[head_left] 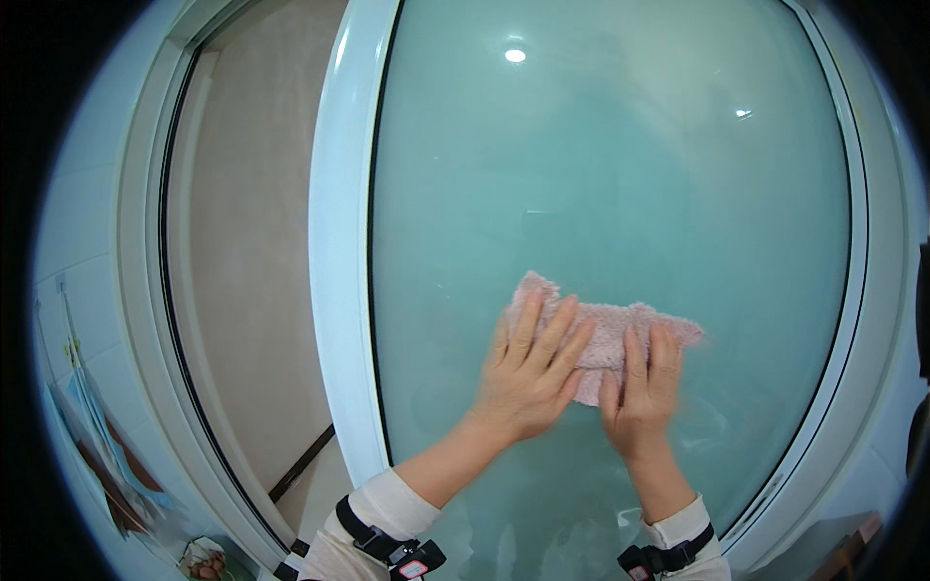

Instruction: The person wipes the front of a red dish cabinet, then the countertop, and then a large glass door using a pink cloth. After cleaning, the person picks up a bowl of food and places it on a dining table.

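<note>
In the head view, the left hand (523,387), open with fingers spread, and the right hand (643,407), fingers closer together, press a pink cloth (608,339) against the glass panel (601,194), right of the white post (341,242). Wiping seems in hand; another stroke would need even pressure.

Bright glare spots (515,55) dot the greenish glass (620,184); edges bow, corners fall black.

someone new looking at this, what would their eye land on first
Probably the fluffy pink cloth, right of centre and slightly below it, with the left hand and right hand laid on it against the glass. Next, the big greenish glass panel filling the middle and right, with a bright white spot near its top.
</note>
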{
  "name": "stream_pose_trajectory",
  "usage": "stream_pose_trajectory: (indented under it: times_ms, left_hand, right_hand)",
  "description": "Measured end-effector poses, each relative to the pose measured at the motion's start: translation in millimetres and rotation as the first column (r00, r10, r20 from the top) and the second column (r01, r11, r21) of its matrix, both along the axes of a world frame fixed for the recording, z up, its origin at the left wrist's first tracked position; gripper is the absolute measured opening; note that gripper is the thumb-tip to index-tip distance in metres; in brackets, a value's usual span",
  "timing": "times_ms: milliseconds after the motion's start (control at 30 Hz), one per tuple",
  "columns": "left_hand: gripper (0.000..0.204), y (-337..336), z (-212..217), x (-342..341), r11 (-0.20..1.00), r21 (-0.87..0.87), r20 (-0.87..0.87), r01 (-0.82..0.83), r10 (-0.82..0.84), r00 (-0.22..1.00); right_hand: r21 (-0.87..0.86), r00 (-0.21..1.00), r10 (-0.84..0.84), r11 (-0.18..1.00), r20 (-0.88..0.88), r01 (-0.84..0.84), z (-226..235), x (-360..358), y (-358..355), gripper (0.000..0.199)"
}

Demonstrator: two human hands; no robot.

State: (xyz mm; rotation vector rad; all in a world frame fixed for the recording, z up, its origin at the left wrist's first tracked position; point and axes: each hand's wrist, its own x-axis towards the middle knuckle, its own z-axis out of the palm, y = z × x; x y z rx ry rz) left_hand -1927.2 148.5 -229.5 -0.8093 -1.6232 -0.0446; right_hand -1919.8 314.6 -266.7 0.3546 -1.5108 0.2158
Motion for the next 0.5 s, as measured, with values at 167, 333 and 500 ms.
stream_pose_trajectory:
  times_ms: [167,333,500]
  left_hand:
    - [0.05,16.3,-31.3,-27.8,1.0,0.017,0.075,-0.018,0.016,0.997]
    - [0.045,0.2,-80.4,-28.2,0.994,-0.003,0.172,-0.11,0.109,0.979]
    - [0.038,0.6,-164.5,-25.3,0.978,0.019,0.187,-0.206,0.199,0.962]
  right_hand:
    - [0.031,0.991,0.109,0.993,0.076,-0.112,-13.0,-30.1,11.9,0.05]
    - [0.089,0.945,0.274,0.952,0.177,-0.292,-41.6,-41.3,-5.4,0.041]
    - [0.147,0.93,0.318,0.927,0.183,-0.346,-120.7,-43.1,1.6,0.034]
